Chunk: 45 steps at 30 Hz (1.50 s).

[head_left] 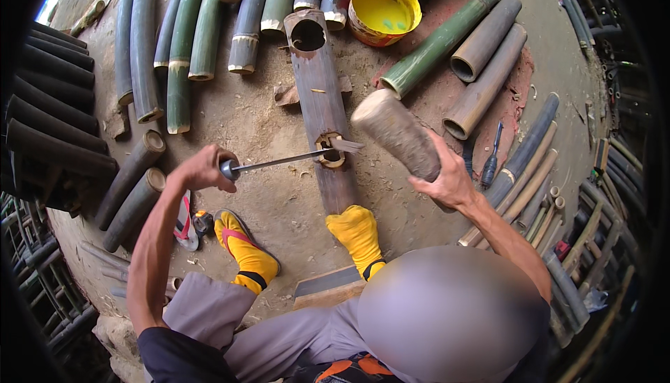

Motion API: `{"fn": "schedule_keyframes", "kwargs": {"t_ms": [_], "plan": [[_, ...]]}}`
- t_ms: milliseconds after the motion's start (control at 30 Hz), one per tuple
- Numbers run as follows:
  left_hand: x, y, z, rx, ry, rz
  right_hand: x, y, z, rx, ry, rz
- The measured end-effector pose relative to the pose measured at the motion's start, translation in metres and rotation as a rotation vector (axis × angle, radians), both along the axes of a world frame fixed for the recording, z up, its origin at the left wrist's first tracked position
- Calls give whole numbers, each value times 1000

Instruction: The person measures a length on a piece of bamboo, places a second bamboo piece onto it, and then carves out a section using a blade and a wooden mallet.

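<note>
My left hand is closed round the dark handle of a long thin chisel. Its shaft runs to a square-cut hole in a brown bamboo pole. Beside the hole shows a pale splinter or blade tip, blurred. My right hand grips a short thick log mallet, its pale end raised to the right of the hole and apart from the chisel. A foot in a yellow sock rests on the pole's near end. Another round hole opens at the pole's far end.
Cut bamboo lengths lie along the far left, with more at the far right. A yellow bucket stands beyond the pole. Another hand tool lies right of the mallet. Dark bamboo pieces are stacked leftward; shavings litter the ground.
</note>
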State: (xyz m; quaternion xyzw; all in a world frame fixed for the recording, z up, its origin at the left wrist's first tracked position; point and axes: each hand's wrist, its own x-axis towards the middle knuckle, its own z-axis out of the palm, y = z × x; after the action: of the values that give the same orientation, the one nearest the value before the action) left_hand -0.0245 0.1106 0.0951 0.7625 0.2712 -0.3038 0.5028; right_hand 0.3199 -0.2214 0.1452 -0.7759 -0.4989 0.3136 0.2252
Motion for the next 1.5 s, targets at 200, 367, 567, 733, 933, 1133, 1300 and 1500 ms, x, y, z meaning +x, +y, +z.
{"fn": "schedule_keyframes", "kwargs": {"t_ms": [200, 367, 567, 733, 933, 1133, 1300, 1500], "plan": [[-15, -24, -22, 163, -364, 517, -7, -16, -1, -51, 142, -295], [-9, -12, -22, 276, -206, 160, -14, -7, -4, -6, 81, -279], [17, -16, -13, 480, -193, -92, -18, 12, 3, -44, 159, -293], [-9, -9, -36, 539, -366, 502, -23, 3, 0, -10, 95, -259], [2, -6, -21, 306, -202, 70, -17, 7, -7, 36, 100, -337], [12, 22, -15, 504, -156, -236, -13, 32, 8, 33, 167, -279], [1, 6, -22, 558, -387, 319, -14, 31, 7, 34, 134, -234], [2, -7, -21, 216, -197, 76, -19, 28, 12, -25, 177, -244]]}}
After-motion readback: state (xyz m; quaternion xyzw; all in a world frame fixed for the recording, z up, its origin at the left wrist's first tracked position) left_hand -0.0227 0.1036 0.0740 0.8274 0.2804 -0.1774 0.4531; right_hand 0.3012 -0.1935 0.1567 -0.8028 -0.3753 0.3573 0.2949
